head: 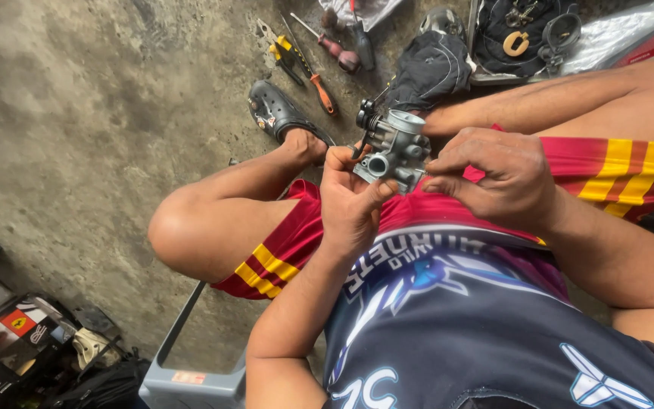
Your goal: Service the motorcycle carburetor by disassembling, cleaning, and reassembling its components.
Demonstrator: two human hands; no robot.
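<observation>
One grey metal carburetor [393, 150] held between both hands above lap; left hand [350, 201] gripping underneath, thumb on body; right hand [497, 176] pinching its right side with fingertips; bare concrete floor [100, 106] open to left; three screwdrivers [319, 87] beyond; one dark sandal [275, 111] just beside.

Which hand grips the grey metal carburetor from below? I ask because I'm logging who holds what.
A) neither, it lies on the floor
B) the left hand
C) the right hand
B: the left hand cups the carburetor from underneath above the lap, while the right hand only pinches at its side.
</observation>
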